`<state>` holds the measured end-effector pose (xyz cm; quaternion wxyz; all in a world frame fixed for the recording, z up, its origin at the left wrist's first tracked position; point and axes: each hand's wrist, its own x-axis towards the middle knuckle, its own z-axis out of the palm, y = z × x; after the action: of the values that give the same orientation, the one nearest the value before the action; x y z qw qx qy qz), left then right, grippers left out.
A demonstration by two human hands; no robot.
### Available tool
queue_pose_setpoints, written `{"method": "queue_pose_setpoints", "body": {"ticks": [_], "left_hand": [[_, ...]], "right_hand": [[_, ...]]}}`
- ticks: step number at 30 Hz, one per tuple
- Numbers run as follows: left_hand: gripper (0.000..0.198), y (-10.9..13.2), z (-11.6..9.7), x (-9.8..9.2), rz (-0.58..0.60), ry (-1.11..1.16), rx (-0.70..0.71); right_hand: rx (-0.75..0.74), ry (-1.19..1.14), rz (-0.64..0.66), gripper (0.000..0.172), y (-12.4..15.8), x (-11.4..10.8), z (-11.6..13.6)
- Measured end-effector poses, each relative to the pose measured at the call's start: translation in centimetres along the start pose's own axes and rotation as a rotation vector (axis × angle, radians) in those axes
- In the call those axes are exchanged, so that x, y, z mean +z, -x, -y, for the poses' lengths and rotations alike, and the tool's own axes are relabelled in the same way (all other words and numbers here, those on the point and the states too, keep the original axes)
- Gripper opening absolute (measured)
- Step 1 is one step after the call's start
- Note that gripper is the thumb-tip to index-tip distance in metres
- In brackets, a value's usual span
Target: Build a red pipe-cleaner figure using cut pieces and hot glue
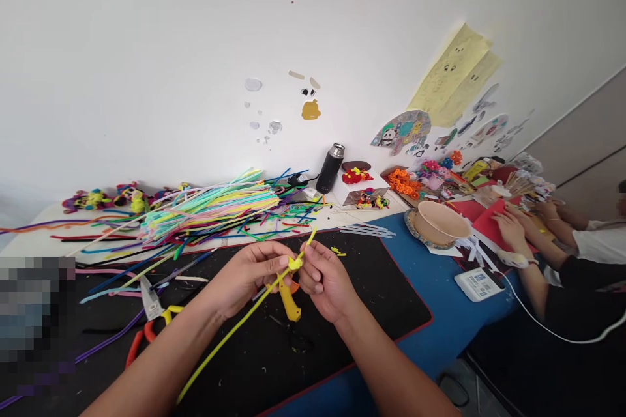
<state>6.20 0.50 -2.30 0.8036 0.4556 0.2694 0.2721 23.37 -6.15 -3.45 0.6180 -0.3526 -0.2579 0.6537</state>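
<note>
Above the black mat (381, 293), both hands meet at a yellow pipe cleaner (235, 329). A small knotted or coiled yellow lump sits along it, between my fingertips. My left hand (259, 273) pinches the lump from the left with thumb and fingers. On the other side, my right hand (325, 280) is closed on the pipe cleaner's short upper end, which sticks up past the fingers. The long tail slants down to the lower left. Just beneath the hands lies a yellow-handled tool (290, 303), partly hidden by them. Dark-handled scissors (296, 337) rest on the mat below.
Large scissors (152, 306) with red and yellow handles lie left. Behind is a heap of coloured pipe cleaners (215, 205), with a black bottle (330, 168) and a white box (359, 190) beside it. Rightward are a bowl (443, 220), a white device (479, 284) and other people's hands (513, 228).
</note>
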Motion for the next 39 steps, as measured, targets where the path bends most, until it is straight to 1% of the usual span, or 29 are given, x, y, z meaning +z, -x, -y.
{"method": "queue_pose_setpoints", "body": {"ticks": [3, 5, 7, 9, 12, 16, 22, 33, 39], "left_hand": [[0.042, 0.1, -1.2, -0.7, -0.131, -0.180, 0.142], [0.042, 0.2, -1.7, -0.9, -0.217, -0.319, 0.214], [0.045, 0.1, -1.9, -0.9, -0.278, -0.417, 0.244], [0.048, -0.1, -1.6, -0.7, -0.307, -0.460, 0.254], [0.051, -0.3, -1.2, -0.4, -0.321, -0.472, 0.255], [0.051, -0.3, -0.8, -0.1, -0.323, -0.464, 0.256], [0.047, -0.1, -0.7, -0.1, -0.304, -0.412, 0.262], [0.044, 0.1, -1.2, 0.3, -0.295, -0.387, 0.267], [0.038, 0.2, -1.3, 0.6, -0.278, -0.381, 0.264]], "right_hand": [[-0.010, 0.013, -0.033, 0.039, 0.4, -0.8, 0.5], [0.002, 0.034, -0.039, 0.041, 0.9, -1.3, 0.6], [0.014, 0.078, -0.038, 0.044, 1.3, -1.6, 0.6], [0.017, 0.134, -0.031, 0.045, 1.7, -1.4, 0.6], [0.011, 0.220, 0.013, 0.045, 2.0, -0.5, 0.2], [-0.023, 0.284, 0.067, 0.047, 1.9, 0.5, -0.6], [-0.047, 0.306, 0.057, 0.048, 1.6, 1.0, -1.3], [-0.057, 0.275, 0.062, 0.047, 1.4, 1.2, -1.3], [-0.057, 0.270, 0.030, 0.048, 1.5, 1.2, -1.2]]}}
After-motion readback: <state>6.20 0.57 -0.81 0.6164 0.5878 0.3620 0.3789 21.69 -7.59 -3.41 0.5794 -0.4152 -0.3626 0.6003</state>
